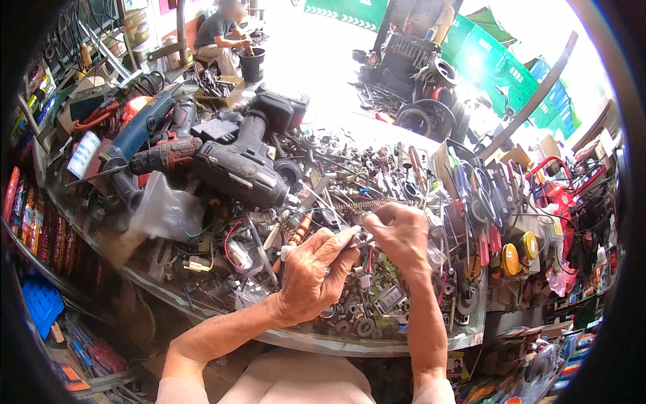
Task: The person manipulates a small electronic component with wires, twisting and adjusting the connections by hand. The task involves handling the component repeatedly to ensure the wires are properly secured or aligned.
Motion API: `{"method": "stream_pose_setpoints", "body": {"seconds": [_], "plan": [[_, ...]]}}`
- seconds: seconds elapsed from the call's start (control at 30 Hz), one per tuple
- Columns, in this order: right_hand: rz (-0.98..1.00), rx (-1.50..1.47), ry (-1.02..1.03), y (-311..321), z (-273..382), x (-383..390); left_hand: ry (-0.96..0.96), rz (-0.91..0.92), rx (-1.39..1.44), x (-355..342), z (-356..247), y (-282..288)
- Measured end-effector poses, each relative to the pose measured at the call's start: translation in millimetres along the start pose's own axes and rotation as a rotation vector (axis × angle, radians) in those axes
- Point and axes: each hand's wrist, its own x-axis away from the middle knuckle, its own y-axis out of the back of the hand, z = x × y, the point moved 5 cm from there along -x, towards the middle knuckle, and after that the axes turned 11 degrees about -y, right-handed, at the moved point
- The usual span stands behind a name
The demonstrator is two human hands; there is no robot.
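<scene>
Both my hands meet over the middle of a cluttered workbench. A small grey metal part (363,239) sits pinched between the thumb and fingers of my left hand (313,275); its exact kind is too small to tell. Close beside it, my right hand (402,237) has its fingers closed and bent down toward the part, and what they grip is hidden. Just beyond the hands lies a long coil spring (373,205). A screwdriver with an orange-brown handle (301,229) rests left of the fingers. Washers and nuts (363,327) are strewn below my hands.
A black cordless impact wrench (242,172), a red-and-black drill (165,155) and a blue angle grinder (145,124) crowd the bench's left. A clear plastic bag (165,212) lies near them. Pliers and yellow tape measures (511,259) hang right. Far back, a person (219,37) sits by a black bucket (252,65).
</scene>
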Motion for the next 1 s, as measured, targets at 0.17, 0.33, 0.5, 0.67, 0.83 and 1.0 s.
{"method": "stream_pose_setpoints", "body": {"seconds": [0.17, 0.33, 0.5, 0.67, 0.83, 1.0], "plan": [[0.55, -1.211, -0.306, 15.6, -19.7, 23.9, 0.015, -0.014, 0.052, 0.4, 0.1, 3.2], [0.609, -1.291, -0.292, 5.3, -20.4, 36.9, 0.082, 0.052, 0.152, -1.2, -6.8, -2.6], [0.618, -1.239, -0.286, -1.9, -15.9, 42.3, 0.064, 0.071, 0.136, 0.3, -4.8, -2.1], [0.487, -1.13, -0.287, 2.6, -11.7, 46.0, 0.072, 0.093, 0.162, -1.0, -3.0, -3.3], [0.368, -1.095, -0.245, 11.3, -10.7, 49.1, 0.112, 0.136, 0.138, -1.2, -1.3, -4.3], [0.111, -0.67, -0.249, 21.3, -20.0, 44.2, 0.157, 0.075, 0.144, -2.7, 8.0, -2.9]]}}
